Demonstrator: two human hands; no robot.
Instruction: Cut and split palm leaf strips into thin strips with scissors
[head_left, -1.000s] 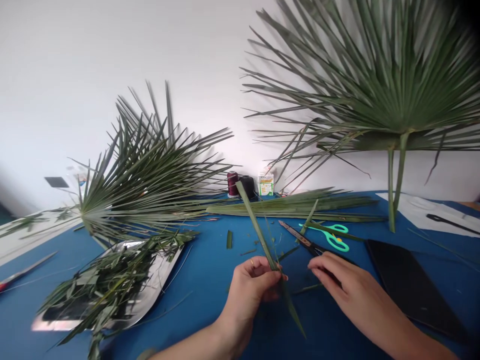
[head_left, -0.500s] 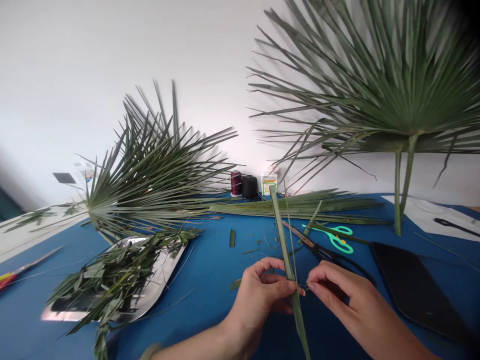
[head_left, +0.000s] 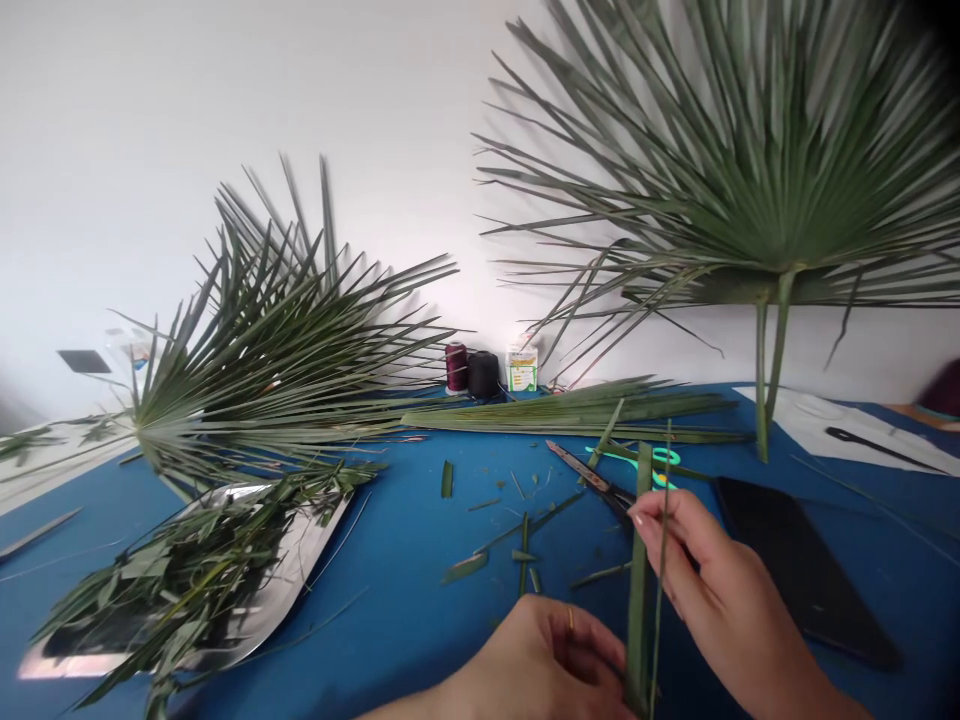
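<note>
A long green palm leaf strip (head_left: 639,590) stands nearly upright between my hands, with a thin sliver (head_left: 658,610) running beside it on the right. My left hand (head_left: 555,660) is closed around the lower part of the strip, its fingertips partly hidden at the bottom edge. My right hand (head_left: 712,580) pinches at the strip higher up, thumb and forefinger together over it. The sliver passes in front of the right fingers. Black-handled scissors (head_left: 592,470) lie open on the blue table just behind the strip.
Turquoise scissors (head_left: 666,457) and a dark flat tablet-like object (head_left: 802,570) lie at the right. Leaf offcuts (head_left: 465,568) are scattered mid-table. At the left, a metal tray (head_left: 300,590) holds braided leaves. Large palm fronds (head_left: 787,190) lean on the wall near thread spools (head_left: 484,375).
My left hand has moved down and right along the leaf strip. The right hand has risen onto the strip, which has shifted right and lower. The view has turned slightly right.
</note>
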